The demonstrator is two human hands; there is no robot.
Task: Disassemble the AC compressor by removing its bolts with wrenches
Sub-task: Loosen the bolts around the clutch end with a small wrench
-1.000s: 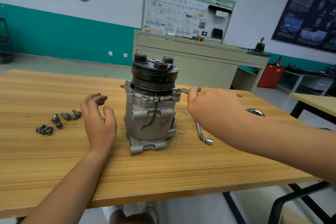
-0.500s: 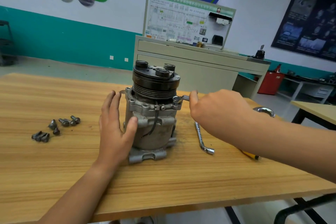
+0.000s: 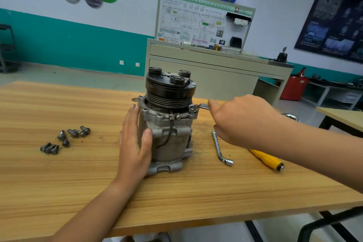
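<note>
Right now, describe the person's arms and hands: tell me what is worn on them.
Nothing is worn. The left hand and the right hand are bare, with no gloves. The left arm and the right arm show no sleeve as far as the picture reaches. No watch, band or ring is visible, and no tape or markings.

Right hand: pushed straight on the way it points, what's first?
Probably the compressor, at its flange below the pulley: the right hand points left and its wrench ends there. Depth unclear.
</note>
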